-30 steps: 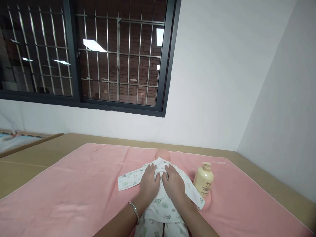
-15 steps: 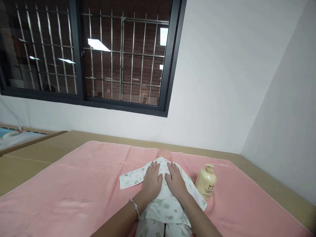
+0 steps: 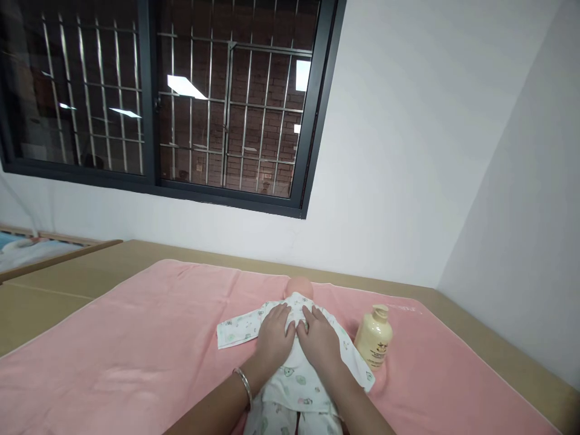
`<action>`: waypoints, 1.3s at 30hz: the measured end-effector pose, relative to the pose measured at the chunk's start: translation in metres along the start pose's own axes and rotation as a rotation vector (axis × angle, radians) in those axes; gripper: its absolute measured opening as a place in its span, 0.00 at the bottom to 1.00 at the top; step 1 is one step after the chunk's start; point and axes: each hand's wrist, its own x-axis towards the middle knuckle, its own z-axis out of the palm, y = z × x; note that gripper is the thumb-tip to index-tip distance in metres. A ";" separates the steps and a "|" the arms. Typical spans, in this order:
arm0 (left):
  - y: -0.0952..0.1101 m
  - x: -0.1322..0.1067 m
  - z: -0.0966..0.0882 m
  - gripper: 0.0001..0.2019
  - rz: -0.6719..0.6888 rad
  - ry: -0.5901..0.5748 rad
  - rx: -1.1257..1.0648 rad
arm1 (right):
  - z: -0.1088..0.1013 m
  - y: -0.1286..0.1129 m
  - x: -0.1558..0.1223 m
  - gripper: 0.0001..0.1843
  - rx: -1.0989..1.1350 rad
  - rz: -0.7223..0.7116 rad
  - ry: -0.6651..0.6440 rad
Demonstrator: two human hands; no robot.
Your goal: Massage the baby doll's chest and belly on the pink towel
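A baby doll (image 3: 299, 287) lies on a pink towel (image 3: 149, 338), its smooth head at the far end. It wears a white printed top (image 3: 296, 380) with long sleeves spread to both sides, and matching trousers (image 3: 272, 418). My left hand (image 3: 275, 334) rests on the left of the upper body, and my right hand (image 3: 318, 336) on the right. Both palms are down with fingers stretched forward, slightly bent, and the thumbs nearly meet in the middle. Neither hand grasps anything. A silver bangle (image 3: 243, 386) circles my left wrist.
A pale yellow pump bottle (image 3: 375, 338) stands on the towel beside the doll's right-hand sleeve. The towel covers part of a tan table (image 3: 113, 266) against a white wall. Above is a dark-framed window (image 3: 226, 199) with bars. A wooden-edged bed or crib (image 3: 49, 254) is at far left.
Both hands have slid slightly toward me down the doll's upper body, showing more of its collar. Their fingers are a little more bent. The camera view has shifted slightly.
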 end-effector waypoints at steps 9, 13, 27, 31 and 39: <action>0.006 0.009 -0.012 0.19 0.099 -0.095 0.040 | -0.002 0.006 0.006 0.27 0.057 -0.184 -0.013; 0.012 0.007 -0.017 0.14 0.052 -0.074 0.052 | -0.005 -0.004 -0.002 0.23 0.027 -0.054 0.033; 0.009 0.006 -0.013 0.15 0.028 -0.035 0.025 | -0.001 0.001 0.003 0.25 0.072 -0.045 -0.005; 0.015 0.003 -0.017 0.12 -0.002 0.007 0.043 | -0.003 -0.010 -0.006 0.24 0.007 0.072 0.021; 0.003 0.005 -0.005 0.22 -0.011 -0.037 -0.018 | 0.008 0.014 0.014 0.32 0.156 -0.051 -0.068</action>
